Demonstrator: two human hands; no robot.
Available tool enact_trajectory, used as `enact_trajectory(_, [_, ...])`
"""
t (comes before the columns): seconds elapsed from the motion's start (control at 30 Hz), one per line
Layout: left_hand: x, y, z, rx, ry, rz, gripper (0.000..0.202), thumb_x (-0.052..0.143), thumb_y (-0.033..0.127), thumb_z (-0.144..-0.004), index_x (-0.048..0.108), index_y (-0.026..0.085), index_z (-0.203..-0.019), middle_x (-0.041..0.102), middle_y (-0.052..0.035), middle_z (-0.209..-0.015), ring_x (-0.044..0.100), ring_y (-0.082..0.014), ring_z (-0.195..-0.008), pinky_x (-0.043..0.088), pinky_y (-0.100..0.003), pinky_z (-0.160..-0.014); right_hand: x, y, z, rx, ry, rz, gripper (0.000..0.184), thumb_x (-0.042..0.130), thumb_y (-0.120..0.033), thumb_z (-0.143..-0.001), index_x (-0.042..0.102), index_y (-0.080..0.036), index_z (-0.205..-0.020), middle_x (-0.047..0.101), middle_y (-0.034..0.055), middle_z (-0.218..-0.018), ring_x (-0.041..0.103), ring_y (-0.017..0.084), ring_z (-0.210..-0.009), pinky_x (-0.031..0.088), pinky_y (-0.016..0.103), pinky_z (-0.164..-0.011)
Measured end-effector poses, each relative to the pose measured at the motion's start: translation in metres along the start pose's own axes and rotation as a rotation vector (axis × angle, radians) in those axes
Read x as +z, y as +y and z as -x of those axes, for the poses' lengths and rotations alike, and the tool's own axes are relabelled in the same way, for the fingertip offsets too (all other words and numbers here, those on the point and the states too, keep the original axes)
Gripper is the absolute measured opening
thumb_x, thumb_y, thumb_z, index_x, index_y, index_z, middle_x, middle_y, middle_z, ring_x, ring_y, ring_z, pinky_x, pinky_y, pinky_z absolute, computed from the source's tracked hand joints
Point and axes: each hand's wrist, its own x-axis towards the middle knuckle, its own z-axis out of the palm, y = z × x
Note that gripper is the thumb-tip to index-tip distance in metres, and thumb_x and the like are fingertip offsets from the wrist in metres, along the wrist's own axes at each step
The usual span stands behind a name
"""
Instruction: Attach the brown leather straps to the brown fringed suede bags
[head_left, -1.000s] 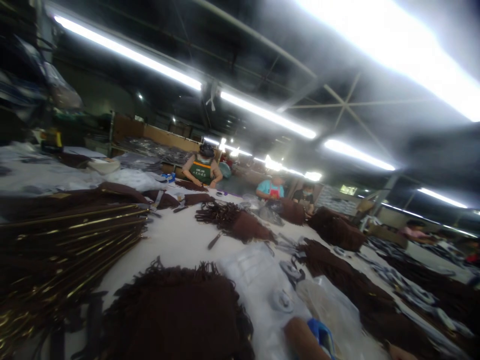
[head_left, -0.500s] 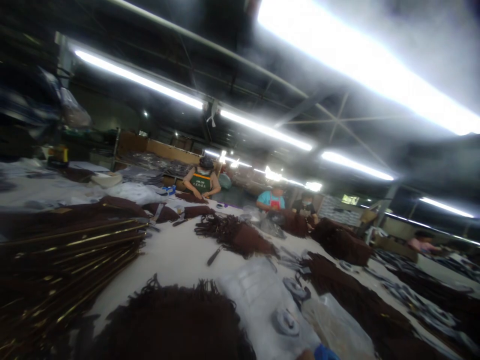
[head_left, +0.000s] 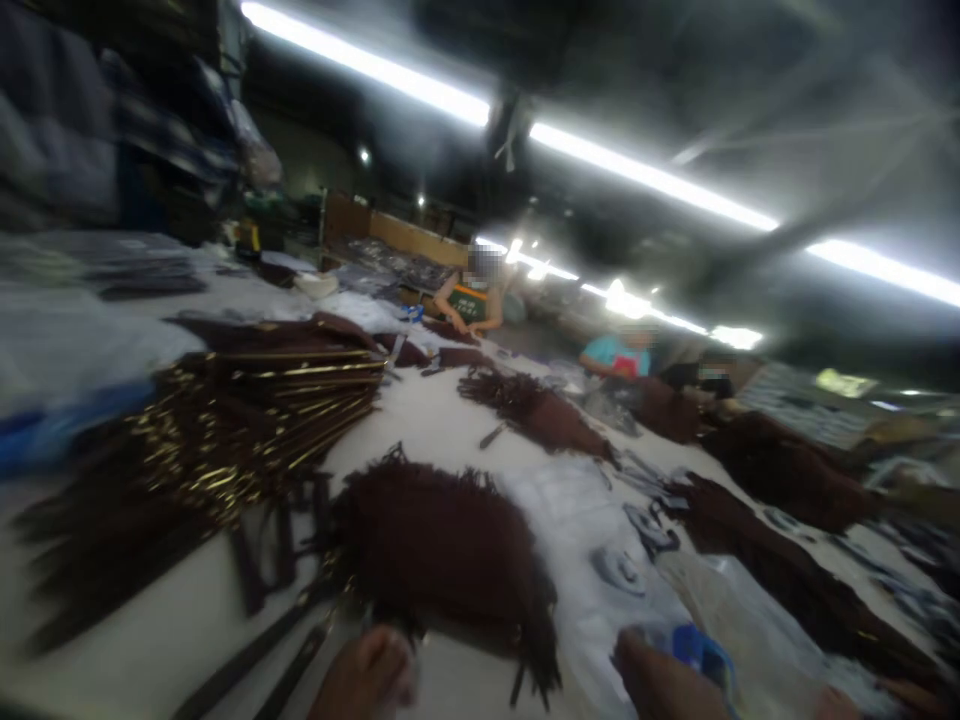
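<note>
The whole view is smeared by motion. My left hand (head_left: 367,680) shows only as a rounded bit at the bottom edge. It lies just in front of a dark brown fringed piece (head_left: 442,545) on the white table (head_left: 420,425). My right hand (head_left: 649,680) is at the bottom right on clear plastic bags (head_left: 600,560). A small blue object (head_left: 701,655) sits against it. The fingers of both hands are cut off or blurred.
A stack of brown pieces with gold trim (head_left: 247,420) lies to the left, with dark straps (head_left: 255,640) in front of it. More brown fringed piles (head_left: 547,415) run along the table. Other people (head_left: 469,295) work at the far end.
The camera has tilted down and swung to the right. Both hands have come into view at the bottom edge, and the brown fringed piece now sits nearer the middle of the picture.
</note>
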Motion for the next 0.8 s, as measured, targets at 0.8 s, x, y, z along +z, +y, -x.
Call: enact_trajectory(0.8, [-0.118,0.003,0.125,0.157,-0.004,-0.397,0.035,0.042,0.037,-0.096,0.061,0.027,-0.125,0.066,-0.0031,-0.119,0.060,-0.0203,-0.108,0.040,-0.026,-0.098,0.141,-0.290,0.087,0.311,-1.080,-1.705,0.049,0.080,-0.043,-0.066,0.063,-0.018,-0.104,0.068,0.0050,-0.091,0.064,0.016,-0.078,0.047,0.025,-0.070])
